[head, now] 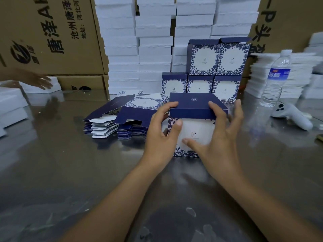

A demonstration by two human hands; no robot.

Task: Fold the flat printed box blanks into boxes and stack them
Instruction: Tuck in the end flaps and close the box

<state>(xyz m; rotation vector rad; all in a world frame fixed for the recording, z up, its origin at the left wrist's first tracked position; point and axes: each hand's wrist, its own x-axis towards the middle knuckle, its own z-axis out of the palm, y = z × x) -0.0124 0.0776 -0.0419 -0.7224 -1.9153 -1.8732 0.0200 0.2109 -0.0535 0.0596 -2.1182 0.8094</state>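
Observation:
A folded blue-and-white printed box [195, 109] stands upright on the steel table in front of me. My left hand [161, 130] grips its left side, fingers curled over the dark blue lid, thumb on the white front panel. My right hand [218, 137] holds the right side, index finger on the lid, thumb pressing the front, other fingers spread. Left of it lies a fanned pile of flat box blanks [122, 117]. Behind stand several finished boxes [216, 70], stacked in two rows.
White foam blocks [153, 42] are piled high at the back, with brown cartons [49, 35] at left. A water bottle [277, 75] and a white controller [290, 116] stand at right. Another person's hand [35, 81] reaches over white foam at far left.

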